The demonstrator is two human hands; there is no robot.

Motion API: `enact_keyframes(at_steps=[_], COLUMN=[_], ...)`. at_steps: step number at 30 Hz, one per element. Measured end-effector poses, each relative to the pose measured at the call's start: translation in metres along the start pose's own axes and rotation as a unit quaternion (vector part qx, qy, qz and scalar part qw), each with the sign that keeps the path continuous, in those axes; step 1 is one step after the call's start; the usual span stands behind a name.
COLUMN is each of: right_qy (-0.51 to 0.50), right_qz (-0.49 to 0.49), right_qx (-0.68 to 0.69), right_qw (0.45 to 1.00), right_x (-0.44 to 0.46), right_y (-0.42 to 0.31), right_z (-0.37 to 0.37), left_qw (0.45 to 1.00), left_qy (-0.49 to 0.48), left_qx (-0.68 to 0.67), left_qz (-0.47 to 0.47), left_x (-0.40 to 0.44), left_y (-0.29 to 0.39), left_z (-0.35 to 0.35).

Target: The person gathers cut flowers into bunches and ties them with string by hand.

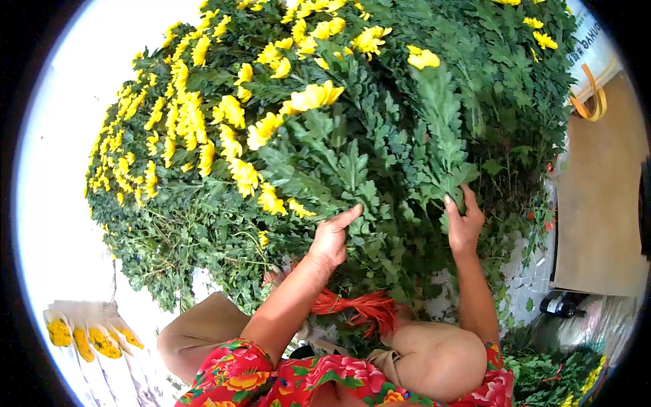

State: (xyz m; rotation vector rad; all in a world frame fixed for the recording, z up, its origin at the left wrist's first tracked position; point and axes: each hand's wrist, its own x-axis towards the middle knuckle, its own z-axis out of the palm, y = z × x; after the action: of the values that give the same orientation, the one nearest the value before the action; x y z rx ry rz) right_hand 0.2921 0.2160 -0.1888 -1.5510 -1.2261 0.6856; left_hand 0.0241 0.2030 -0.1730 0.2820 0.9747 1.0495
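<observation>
Leafy, yellow-flowered stems [312, 152] are held low down by the left hand [331, 239], with the thumb laid over the leaves and the fingers mostly hidden beneath. By the right hand [466, 227], 1 leafy stem [439, 102] with a yellow bloom is pinched between thumb and fingers. Both are held over a large heap of cut flowers [196, 220], whose blooms are massed to the left and foliage to the right.

Leaves could be torn or blooms knocked off if a stem were pulled while snagged in the dense foliage. The left-hand stems could be splayed or dropped if the grip were loosened, and petals could be crushed where heads are pressed together. The red strings [356, 308], heaped by the legs, could be tangled with loose greenery.

At lower left, yellow blooms are seen in at least 4 pale sleeves [95, 315]. At upper right, the contents of a printed bag [588, 51] with an orange handle cannot be told. A dark bottle [559, 306] is laid below the brown board [600, 197]; its contents cannot be made out.
</observation>
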Motion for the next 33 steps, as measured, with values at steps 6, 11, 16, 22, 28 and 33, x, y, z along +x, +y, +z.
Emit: enact_keyframes(at_steps=[6,11,16,22,28,33], right_qy=[0.017,-0.047,-0.113,-0.2,-0.329,-0.146], right_qz=[-0.142,-0.257,-0.337,-0.229,-0.133,-0.199], right_qx=[-0.059,-0.124,-0.157,-0.076,0.028,-0.143], right_qw=[0.988,0.957,0.921,0.95,0.935,0.958], right_x=[-0.03,-0.056,-0.057,-0.06,-0.053,0.01], right_y=[-0.018,-0.027,-0.043,-0.045,-0.051,-0.047], right_z=[0.013,0.034,0.036,0.047,0.052,0.064], left_qw=[0.999,0.998,0.996,0.992,0.997,0.993], left_qy=[-0.027,-0.037,-0.065,-0.103,-0.062,-0.025], left_qx=[-0.024,-0.054,-0.057,-0.059,-0.031,-0.109], left_qz=[-0.009,0.005,-0.031,-0.041,-0.018,-0.029], left_x=[0.005,0.002,-0.006,-0.008,-0.007,-0.012], left_y=[-0.007,-0.017,-0.02,-0.016,-0.011,0.017], left_z=[0.013,0.025,0.015,-0.009,-0.021,-0.029])
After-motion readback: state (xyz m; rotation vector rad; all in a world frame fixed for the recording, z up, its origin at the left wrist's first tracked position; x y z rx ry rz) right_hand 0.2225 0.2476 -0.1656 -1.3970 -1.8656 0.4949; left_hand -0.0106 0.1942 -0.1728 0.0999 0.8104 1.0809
